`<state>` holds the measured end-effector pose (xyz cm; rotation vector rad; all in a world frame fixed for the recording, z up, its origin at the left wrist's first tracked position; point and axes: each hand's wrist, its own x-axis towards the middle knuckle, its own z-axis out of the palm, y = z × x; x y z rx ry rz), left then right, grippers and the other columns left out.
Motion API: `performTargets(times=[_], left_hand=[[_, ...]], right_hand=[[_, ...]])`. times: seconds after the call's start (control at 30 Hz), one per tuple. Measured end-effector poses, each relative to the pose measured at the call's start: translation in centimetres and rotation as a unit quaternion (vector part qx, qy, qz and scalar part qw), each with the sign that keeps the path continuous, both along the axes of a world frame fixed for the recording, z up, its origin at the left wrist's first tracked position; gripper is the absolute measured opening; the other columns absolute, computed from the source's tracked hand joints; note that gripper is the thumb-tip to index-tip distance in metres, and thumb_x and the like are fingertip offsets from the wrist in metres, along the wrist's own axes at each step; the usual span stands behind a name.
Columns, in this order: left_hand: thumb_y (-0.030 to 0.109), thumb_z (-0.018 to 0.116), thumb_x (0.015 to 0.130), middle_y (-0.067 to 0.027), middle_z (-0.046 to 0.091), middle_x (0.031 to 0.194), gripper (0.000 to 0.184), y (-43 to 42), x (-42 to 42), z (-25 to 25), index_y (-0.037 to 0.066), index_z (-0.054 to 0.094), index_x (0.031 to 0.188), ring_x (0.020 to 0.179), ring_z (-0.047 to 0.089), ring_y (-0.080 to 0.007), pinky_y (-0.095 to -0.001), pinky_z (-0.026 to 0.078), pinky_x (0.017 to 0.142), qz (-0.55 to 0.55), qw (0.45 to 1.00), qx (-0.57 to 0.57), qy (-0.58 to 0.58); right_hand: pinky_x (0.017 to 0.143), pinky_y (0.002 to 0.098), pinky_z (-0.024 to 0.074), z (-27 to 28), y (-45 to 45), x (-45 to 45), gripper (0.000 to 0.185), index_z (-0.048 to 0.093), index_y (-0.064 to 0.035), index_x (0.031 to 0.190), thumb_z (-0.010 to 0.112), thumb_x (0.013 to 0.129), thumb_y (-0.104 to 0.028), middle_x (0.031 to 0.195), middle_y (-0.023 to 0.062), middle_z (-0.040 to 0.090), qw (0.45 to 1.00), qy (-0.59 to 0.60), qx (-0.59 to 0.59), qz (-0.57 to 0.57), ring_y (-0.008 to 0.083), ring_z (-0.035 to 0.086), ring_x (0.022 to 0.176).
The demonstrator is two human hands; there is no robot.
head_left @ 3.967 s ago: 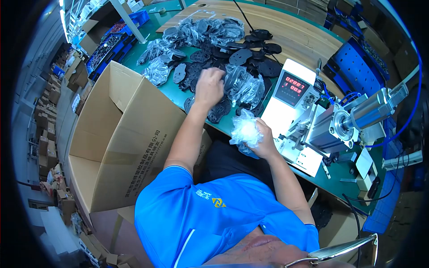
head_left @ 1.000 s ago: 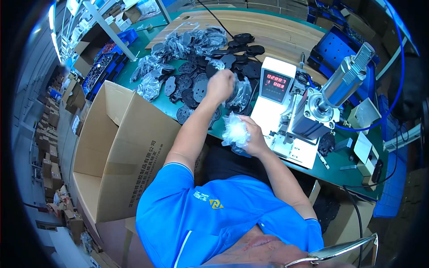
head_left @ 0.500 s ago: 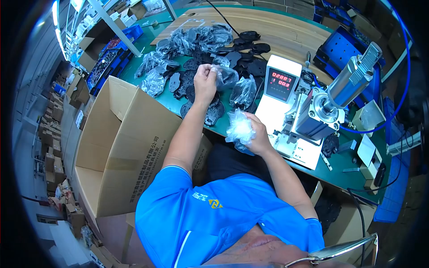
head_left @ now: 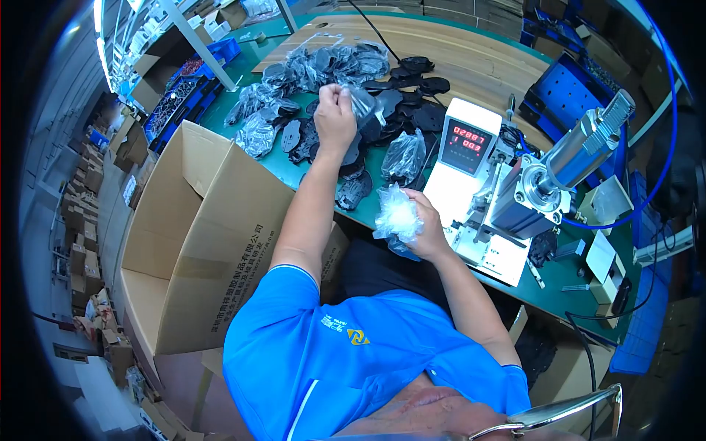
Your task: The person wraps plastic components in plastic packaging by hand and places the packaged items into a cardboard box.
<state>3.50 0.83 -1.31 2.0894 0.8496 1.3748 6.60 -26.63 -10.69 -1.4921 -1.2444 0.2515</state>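
Note:
My left hand (head_left: pixel 335 121) is above the pile, its fingers pinched on the edge of a clear plastic bag (head_left: pixel 362 107) with something dark showing through it. Closed in my right hand (head_left: pixel 429 226), near the table's front edge, is a crumpled bunch of clear plastic bags (head_left: pixel 398 214). Flat black plastic parts (head_left: pixel 428 116) lie loosely around and beneath my left hand. Between my two hands rests a filled clear bag (head_left: pixel 404 157). Several more bagged parts (head_left: pixel 334 62) are heaped farther back.
To the right stands a bench press machine (head_left: pixel 526 191) with a lit red counter display (head_left: pixel 471 138). A large open cardboard box (head_left: pixel 213 257) is at my left, against the green table (head_left: pixel 283 171). Blue bins (head_left: pixel 557 92) sit at the back right, and a blue hose (head_left: pixel 671 110) loops nearby.
My left hand has moved slightly away from me with the pinched bag, over the pile. My right hand stays nearly still with its bunch of bags. The view has shifted a little.

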Motion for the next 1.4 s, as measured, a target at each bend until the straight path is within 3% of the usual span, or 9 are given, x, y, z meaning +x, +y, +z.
performTargets(times=[0.13,0.3,0.47,0.67,0.83,0.97,1.03,1.07,1.4], left_hand=[[0.019,0.062,0.099,-0.0119,0.074,0.093,0.022,1.2,1.0,0.9,0.001,0.064,0.111,0.079,0.072,-0.0299,-0.0374,0.056,0.075,0.014,0.986,0.148,0.076],[0.024,0.065,0.098,-0.0126,0.076,0.102,0.033,1.8,0.2,-1.8,0.003,0.066,0.123,0.087,0.070,-0.0347,-0.0400,0.056,0.082,-0.090,0.984,-0.015,0.151],[0.029,0.068,0.094,-0.0172,0.076,0.109,0.044,2.7,-1.7,-3.3,0.005,0.067,0.131,0.103,0.068,-0.0395,-0.0470,0.054,0.091,0.053,0.966,0.067,0.243],[0.027,0.072,0.092,-0.0153,0.074,0.121,0.045,0.5,-3.4,-3.7,0.005,0.069,0.131,0.115,0.064,-0.0386,-0.0460,0.053,0.099,0.041,0.914,0.071,0.398],[0.022,0.075,0.090,-0.0136,0.076,0.114,0.040,0.8,-3.2,-5.2,0.004,0.072,0.126,0.104,0.069,-0.0332,-0.0416,0.055,0.091,-0.007,0.936,0.113,0.334],[0.017,0.076,0.089,-0.0115,0.078,0.100,0.031,1.9,-1.6,-5.6,0.002,0.076,0.116,0.085,0.071,-0.0276,-0.0368,0.057,0.081,-0.076,0.979,-0.049,0.185],[0.014,0.074,0.090,-0.0098,0.077,0.088,0.020,2.8,-0.8,-5.1,0.002,0.078,0.106,0.072,0.069,-0.0244,-0.0344,0.055,0.072,-0.060,0.983,-0.009,0.171],[0.017,0.071,0.089,-0.0103,0.078,0.089,0.019,3.3,-0.5,-4.8,0.006,0.079,0.102,0.076,0.072,-0.0302,-0.0400,0.056,0.074,-0.049,0.985,-0.017,0.164],[0.006,0.063,0.095,-0.0112,0.071,0.098,0.011,4.1,0.8,2.6,0.006,0.070,0.104,0.088,0.067,-0.0334,-0.0405,0.054,0.082,0.057,0.963,0.263,-0.031]], right_hand=[[0.094,0.0380,0.0518,0.1,-0.1,-0.1,0.044,0.070,0.0030,0.118,0.079,0.077,-0.008,0.124,0.0164,0.068,1.000,0.006,0.011,0.012,0.0326,0.067,0.107],[0.083,0.0368,0.0510,-1.9,0.0,0.4,0.034,0.068,0.0030,0.106,0.078,0.075,-0.007,0.112,0.0152,0.069,0.999,0.012,-0.014,0.041,0.0317,0.066,0.093],[0.077,0.0365,0.0494,-1.1,-0.1,0.1,0.027,0.065,0.0024,0.097,0.076,0.074,-0.006,0.102,0.0147,0.068,1.000,0.003,-0.012,0.024,0.0315,0.064,0.084],[0.078,0.0369,0.0496,-1.0,-0.2,0.1,0.027,0.065,0.0027,0.097,0.076,0.074,-0.006,0.102,0.0148,0.067,0.999,0.003,-0.014,0.029,0.0315,0.064,0.085],[0.078,0.0367,0.0496,-1.0,0.0,-0.1,0.026,0.065,0.0024,0.096,0.076,0.074,-0.006,0.101,0.0148,0.067,0.999,0.011,-0.017,0.026,0.0314,0.064,0.085],[0.078,0.0368,0.0495,-1.5,0.1,0.2,0.027,0.064,0.0023,0.097,0.077,0.074,-0.007,0.101,0.0146,0.067,1.000,0.003,-0.005,0.029,0.0312,0.064,0.085],[0.078,0.0366,0.0494,-1.1,-0.2,0.0,0.027,0.064,0.0013,0.096,0.077,0.075,-0.009,0.101,0.0144,0.067,1.000,-0.005,-0.011,0.017,0.0310,0.064,0.085],[0.078,0.0366,0.0494,-1.2,-0.2,0.0,0.027,0.064,0.0013,0.096,0.077,0.075,-0.009,0.101,0.0144,0.067,1.000,-0.003,-0.015,0.000,0.0310,0.064,0.085],[0.079,0.0366,0.0490,-0.8,-0.7,0.0,0.024,0.065,-0.0008,0.096,0.077,0.077,-0.010,0.101,0.0135,0.068,0.999,0.010,-0.034,0.018,0.0301,0.064,0.085]])
